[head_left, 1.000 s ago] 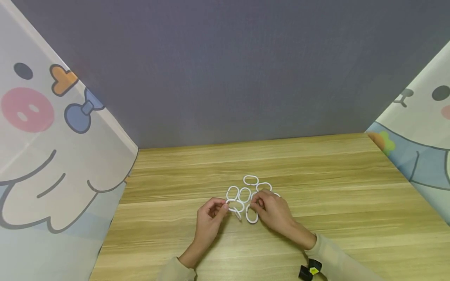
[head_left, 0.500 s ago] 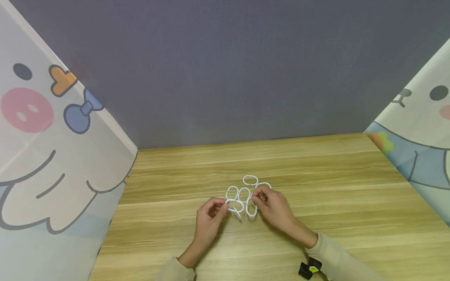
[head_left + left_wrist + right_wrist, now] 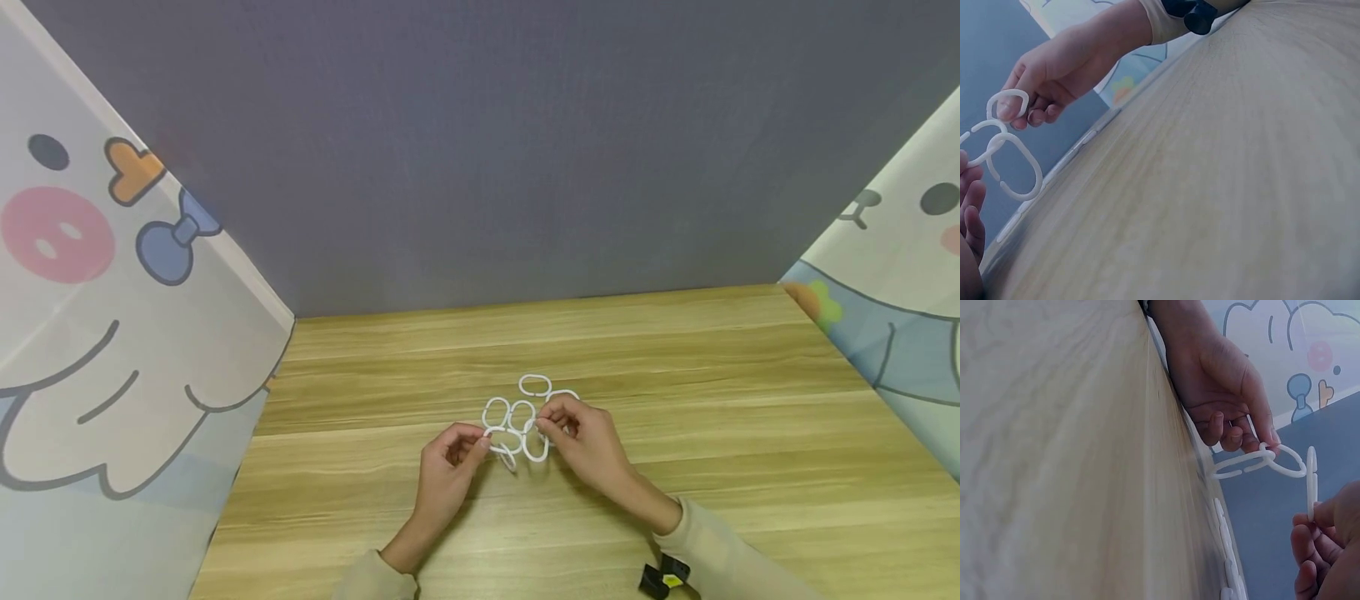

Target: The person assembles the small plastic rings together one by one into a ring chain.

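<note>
My left hand (image 3: 447, 471) pinches one end of a white oval split ring (image 3: 1288, 473) between thumb and fingers. A second split ring (image 3: 1035, 164) is looped through it and hangs down. Close on the right, my right hand (image 3: 587, 442) pinches another white split ring (image 3: 1310, 481), held upright above the table. This ring's side is right beside the left hand's ring; whether they touch, I cannot tell. Several similar loose rings (image 3: 535, 376) lie flat on the table just beyond my hands, some partly hidden behind the right hand.
The wood-grain table (image 3: 375, 375) meets a grey panel (image 3: 480, 167) at its back. Side panels with cartoon prints (image 3: 60, 333) flank the left and right. A black device (image 3: 663, 577) is at the right wrist.
My right hand has shifted slightly left and up with its ring, bringing it up beside the left hand's ring. My left hand has stayed almost still.
</note>
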### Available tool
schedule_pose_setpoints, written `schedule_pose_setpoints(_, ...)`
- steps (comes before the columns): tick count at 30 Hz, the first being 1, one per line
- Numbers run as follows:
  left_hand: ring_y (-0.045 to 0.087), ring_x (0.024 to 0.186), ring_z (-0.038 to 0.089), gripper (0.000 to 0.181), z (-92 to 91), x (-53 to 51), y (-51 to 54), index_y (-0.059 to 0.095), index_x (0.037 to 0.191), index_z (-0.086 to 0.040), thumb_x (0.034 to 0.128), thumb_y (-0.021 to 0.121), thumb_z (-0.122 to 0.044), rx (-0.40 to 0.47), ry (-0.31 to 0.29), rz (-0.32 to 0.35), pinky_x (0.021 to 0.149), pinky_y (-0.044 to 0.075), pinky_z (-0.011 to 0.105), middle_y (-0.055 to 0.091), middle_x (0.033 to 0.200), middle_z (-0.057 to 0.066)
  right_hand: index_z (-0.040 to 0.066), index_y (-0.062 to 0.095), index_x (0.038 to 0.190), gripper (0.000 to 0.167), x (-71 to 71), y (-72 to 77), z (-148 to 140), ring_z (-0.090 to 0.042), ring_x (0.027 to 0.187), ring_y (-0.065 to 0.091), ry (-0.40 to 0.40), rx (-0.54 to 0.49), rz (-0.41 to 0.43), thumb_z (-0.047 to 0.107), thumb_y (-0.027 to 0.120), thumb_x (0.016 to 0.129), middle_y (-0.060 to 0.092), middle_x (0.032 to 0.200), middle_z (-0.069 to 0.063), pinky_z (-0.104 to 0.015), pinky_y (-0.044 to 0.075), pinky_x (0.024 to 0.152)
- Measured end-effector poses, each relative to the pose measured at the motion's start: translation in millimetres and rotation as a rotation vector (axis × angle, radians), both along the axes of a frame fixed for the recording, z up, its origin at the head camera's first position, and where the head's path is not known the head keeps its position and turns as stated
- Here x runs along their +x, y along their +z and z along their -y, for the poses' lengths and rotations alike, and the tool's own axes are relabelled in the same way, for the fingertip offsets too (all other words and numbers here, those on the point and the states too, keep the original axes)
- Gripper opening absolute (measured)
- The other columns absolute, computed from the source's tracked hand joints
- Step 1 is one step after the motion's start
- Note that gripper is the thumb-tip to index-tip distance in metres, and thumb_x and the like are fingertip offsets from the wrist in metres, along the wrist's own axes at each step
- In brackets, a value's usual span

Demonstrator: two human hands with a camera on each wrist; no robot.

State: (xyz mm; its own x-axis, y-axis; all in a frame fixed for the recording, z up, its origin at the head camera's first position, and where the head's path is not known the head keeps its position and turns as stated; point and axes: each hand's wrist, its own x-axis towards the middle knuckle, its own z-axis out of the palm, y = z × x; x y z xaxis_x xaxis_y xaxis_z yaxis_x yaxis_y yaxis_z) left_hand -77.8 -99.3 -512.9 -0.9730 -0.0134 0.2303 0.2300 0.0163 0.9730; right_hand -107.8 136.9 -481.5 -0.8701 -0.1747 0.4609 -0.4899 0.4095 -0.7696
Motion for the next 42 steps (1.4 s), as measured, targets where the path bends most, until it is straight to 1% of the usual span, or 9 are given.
schedule_pose_setpoints(4, 0.064, 0.073, 0.006, 0.005, 0.1, 0.8, 0.2, 0.079, 0.102, 0.0, 0.0987, 0.079, 0.003, -0.013, -0.019, -0.014, 0.066, 0.052, 0.019, 0.075, 0.087, 0.018, 0.014, 0.075, 0.095, 0.024, 2.1, 1.6, 1.3, -0.002, 0.068, 0.056, 0.016, -0.014, -0.005, -0.007, 0.086, 0.091, 0.074, 0.082, 0.009, -0.022, 0.046, 0.056)
schedule_pose_setpoints(9, 0.064, 0.074, 0.006, 0.004, 1.0, 1.5, -0.4, 0.079, 0.103, 0.003, 0.0999, 0.079, 0.0, -0.046, -0.041, -0.038, 0.067, 0.052, 0.019, 0.076, 0.088, 0.016, 0.01, 0.076, 0.096, 0.02, 5.6, 4.8, 3.0, -0.002, 0.07, 0.059, 0.024, -0.038, 0.024, -0.008, 0.085, 0.092, 0.074, 0.082, 0.007, -0.022, 0.048, 0.057)
schedule_pose_setpoints(15, 0.062, 0.076, 0.006, 0.015, 1.8, 2.4, -0.1, 0.077, 0.102, 0.01, 0.1012, 0.08, -0.005, -0.07, -0.058, -0.045, 0.068, 0.051, 0.02, 0.076, 0.089, 0.016, 0.011, 0.077, 0.095, 0.019, 8.3, 5.8, 5.5, -0.003, 0.07, 0.06, 0.043, -0.053, 0.034, -0.006, 0.084, 0.091, 0.073, 0.081, 0.006, -0.022, 0.049, 0.057)
schedule_pose_setpoints(19, 0.063, 0.078, 0.006, 0.017, 1.8, 2.9, 0.1, 0.077, 0.101, 0.011, 0.1004, 0.081, -0.006, -0.068, -0.076, -0.035, 0.07, 0.051, 0.02, 0.077, 0.091, 0.016, 0.01, 0.077, 0.095, 0.018, 9.0, 5.0, 5.6, -0.003, 0.069, 0.06, 0.043, -0.044, 0.045, -0.007, 0.084, 0.091, 0.073, 0.08, 0.008, -0.023, 0.049, 0.057)
schedule_pose_setpoints(25, 0.064, 0.079, 0.006, 0.012, 1.4, 2.8, -0.2, 0.078, 0.102, 0.008, 0.0996, 0.081, -0.003, -0.078, -0.095, -0.034, 0.07, 0.051, 0.02, 0.077, 0.091, 0.016, 0.012, 0.077, 0.094, 0.017, 9.2, 3.1, 4.0, -0.003, 0.068, 0.059, 0.058, -0.036, 0.055, -0.004, 0.083, 0.093, 0.072, 0.08, 0.01, -0.023, 0.05, 0.057)
schedule_pose_setpoints(32, 0.065, 0.078, 0.006, 0.006, 2.0, 2.2, -1.4, 0.08, 0.101, 0.002, 0.0984, 0.082, -0.003, -0.135, -0.086, -0.051, 0.069, 0.052, 0.022, 0.079, 0.09, 0.011, 0.01, 0.077, 0.094, 0.02, 9.1, 3.6, 5.1, -0.003, 0.067, 0.059, 0.068, -0.046, 0.036, -0.009, 0.083, 0.091, 0.072, 0.079, 0.007, -0.023, 0.051, 0.056)
schedule_pose_setpoints(38, 0.064, 0.077, 0.006, 0.008, 1.9, 1.9, -1.4, 0.079, 0.101, 0.004, 0.0985, 0.082, -0.003, -0.132, -0.089, -0.059, 0.068, 0.052, 0.021, 0.078, 0.09, 0.012, 0.011, 0.077, 0.093, 0.022, 9.3, 5.1, 6.5, -0.003, 0.065, 0.058, 0.056, -0.049, 0.022, -0.01, 0.083, 0.09, 0.072, 0.077, 0.007, -0.023, 0.05, 0.055)
schedule_pose_setpoints(40, 0.063, 0.077, 0.005, 0.007, 1.8, 1.8, -1.7, 0.08, 0.101, 0.003, 0.0984, 0.082, -0.003, -0.13, -0.087, -0.059, 0.067, 0.051, 0.021, 0.078, 0.09, 0.013, 0.009, 0.077, 0.094, 0.02, 9.3, 4.9, 6.5, -0.003, 0.066, 0.058, 0.056, -0.05, 0.025, -0.01, 0.083, 0.09, 0.072, 0.078, 0.006, -0.023, 0.05, 0.055)
schedule_pose_setpoints(42, 0.063, 0.077, 0.005, 0.006, 1.8, 1.7, -2.3, 0.08, 0.101, 0.002, 0.0986, 0.082, -0.003, -0.128, -0.084, -0.06, 0.067, 0.05, 0.02, 0.077, 0.089, 0.012, 0.006, 0.078, 0.098, 0.018, 8.9, 4.1, 6.2, -0.003, 0.067, 0.059, 0.053, -0.052, 0.023, -0.01, 0.083, 0.091, 0.073, 0.079, 0.003, -0.023, 0.05, 0.056)
